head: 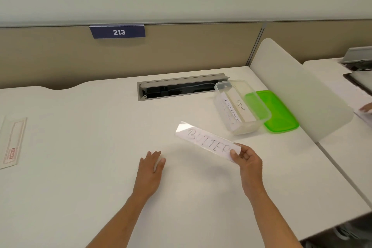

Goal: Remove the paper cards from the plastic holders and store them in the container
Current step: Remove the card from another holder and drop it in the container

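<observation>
Right hand (pixel 248 157) raised just above the white desk (pixel 84 167), thumb on top and fingers curled beneath, pinching the near end of a clear plastic holder (pixel 207 142). Inside the holder, a paper card (pixel 210 144) hand-lettered "BUTTER", lying diagonally with its far end pointing up and left, glare on that corner. Cannot tell whether the far end touches the desk or floats over it.

Left hand (pixel 151 169) palm down over the desk, fingers straight and held close together, holding nothing; well apart from the holder, to its lower left. Cannot tell whether resting on the surface or just above it.

Beyond the holder, up and to the right, a clear plastic container (pixel 241 106) standing open on the desk. Inside, paper cards leaning lengthwise, one lettered "SIGMA" (pixel 240 105), another (pixel 229 114) with larger letters only partly readable. Just beside the container on its right, partly under its edge, a green lid (pixel 281 114) lying flat.

Behind the container, an open cable tray (pixel 177 87) recessed into the desk. On the beige partition at the back, a blue plate (pixel 118 31) numbered 213. At the desk's right edge, a frosted divider panel (pixel 298 88). At far left on the desk, another clear holder (pixel 12 143) with a red-printed slip inside. At far right, beyond the divider, fingertips of another person (pixel 366 108) on papers.
</observation>
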`<state>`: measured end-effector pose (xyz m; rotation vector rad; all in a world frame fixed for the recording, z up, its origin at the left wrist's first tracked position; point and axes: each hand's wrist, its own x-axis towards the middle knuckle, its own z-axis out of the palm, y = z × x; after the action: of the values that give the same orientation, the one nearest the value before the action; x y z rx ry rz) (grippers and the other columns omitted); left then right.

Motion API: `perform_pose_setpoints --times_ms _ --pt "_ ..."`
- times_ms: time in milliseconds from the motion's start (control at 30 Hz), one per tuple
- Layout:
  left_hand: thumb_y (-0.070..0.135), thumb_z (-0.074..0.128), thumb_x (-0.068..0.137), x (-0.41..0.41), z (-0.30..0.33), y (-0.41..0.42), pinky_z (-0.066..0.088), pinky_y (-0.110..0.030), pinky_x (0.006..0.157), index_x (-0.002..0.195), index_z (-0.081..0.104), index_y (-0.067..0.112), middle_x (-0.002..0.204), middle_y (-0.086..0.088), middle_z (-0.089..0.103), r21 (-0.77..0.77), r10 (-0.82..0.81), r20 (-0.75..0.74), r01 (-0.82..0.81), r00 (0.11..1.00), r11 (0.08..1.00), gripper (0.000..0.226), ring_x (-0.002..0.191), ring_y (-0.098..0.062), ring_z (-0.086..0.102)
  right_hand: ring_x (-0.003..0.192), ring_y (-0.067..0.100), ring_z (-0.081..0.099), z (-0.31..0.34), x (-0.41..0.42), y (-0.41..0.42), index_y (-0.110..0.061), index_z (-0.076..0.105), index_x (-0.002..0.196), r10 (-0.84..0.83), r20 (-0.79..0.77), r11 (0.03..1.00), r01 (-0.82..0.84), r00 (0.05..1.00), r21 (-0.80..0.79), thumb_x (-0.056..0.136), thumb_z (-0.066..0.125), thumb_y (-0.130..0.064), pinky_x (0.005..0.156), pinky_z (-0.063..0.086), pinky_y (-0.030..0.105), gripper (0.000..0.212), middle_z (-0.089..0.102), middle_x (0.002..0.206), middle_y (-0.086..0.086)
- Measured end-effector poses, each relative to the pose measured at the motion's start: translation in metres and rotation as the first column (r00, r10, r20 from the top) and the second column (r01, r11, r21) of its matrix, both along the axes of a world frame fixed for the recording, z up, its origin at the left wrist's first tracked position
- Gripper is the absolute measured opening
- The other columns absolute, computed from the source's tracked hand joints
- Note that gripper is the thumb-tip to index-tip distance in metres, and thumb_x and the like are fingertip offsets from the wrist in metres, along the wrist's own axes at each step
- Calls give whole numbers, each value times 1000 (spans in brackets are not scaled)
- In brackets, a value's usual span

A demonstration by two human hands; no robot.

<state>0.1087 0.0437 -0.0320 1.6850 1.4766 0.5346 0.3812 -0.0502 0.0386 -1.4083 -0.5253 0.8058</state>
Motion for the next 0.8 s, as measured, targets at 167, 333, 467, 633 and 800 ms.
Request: perform_pose_setpoints --times_ms 167,333,467,633,800 --pt "67 9 88 9 -24 -1 -12 -33 119 152 29 26 162 8 15 229 -121 -409 231 904 946 79 149 -9 -2 80 7 70 17 29 15 -5 68 106 -197 52 980 195 979 49 82 73 1 70 53 14 26 73 92 3" --pt "65 10 92 13 -26 -5 -12 -33 119 153 27 28 162 10 13 274 -79 -487 238 870 932 73 148 -8 -5 68 -3 63 35 57 41 -11 67 98 -353 158 936 346 922 68 78 81 -13 69 50 15 24 67 81 -8" --pt "65 11 92 15 -26 -5 -10 -34 120 152 28 28 161 10 14 280 -69 -498 236 865 931 73 148 -7 -3 71 5 59 44 76 63 -11 68 99 -432 354 888 460 829 8 74 83 -29 68 47 14 34 64 81 -7" --pt "63 18 94 16 -29 -4 -6 -34 120 149 37 27 159 8 24 308 -40 -511 226 858 924 68 149 -10 8 83 27 60 38 94 95 -9 66 94 -272 665 887 449 696 -108 74 80 -32 78 41 31 34 71 94 8" --pt "63 19 94 17 -28 -5 -5 -34 120 150 34 28 159 11 19 309 -34 -512 222 858 925 67 148 -7 4 90 35 63 34 100 116 -10 67 98 -67 765 882 397 640 -254 77 76 -34 70 38 32 33 72 95 12"
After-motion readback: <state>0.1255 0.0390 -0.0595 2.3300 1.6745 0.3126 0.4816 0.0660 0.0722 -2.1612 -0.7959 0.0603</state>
